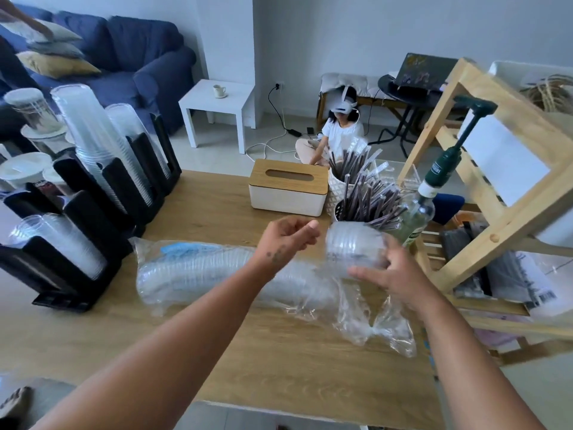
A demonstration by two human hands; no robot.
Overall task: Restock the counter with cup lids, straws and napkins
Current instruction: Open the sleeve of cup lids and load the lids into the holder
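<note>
White walls and a pale floor enclosed a daylit room where a blue sofa stood beside a white side table bearing 1 mug, with a round black table and a light wooden shelf unit farther right.

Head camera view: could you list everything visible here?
table: one, light wood, centre
lid sleeve: one, clear bag, lying on table
lid stack: one, clear, held near the straws
tissue box: one, white with wooden top, table's far side
straws: many, dark, in two white pots beside the box
cup rack: one, black, holding clear cups, left
pump bottle: one, clear and green, right edge
shelf: one, pale wood, right
sofa: one, blue, far left
left hand: fingers curled, above the sleeve
right hand: grips lid stack
</note>
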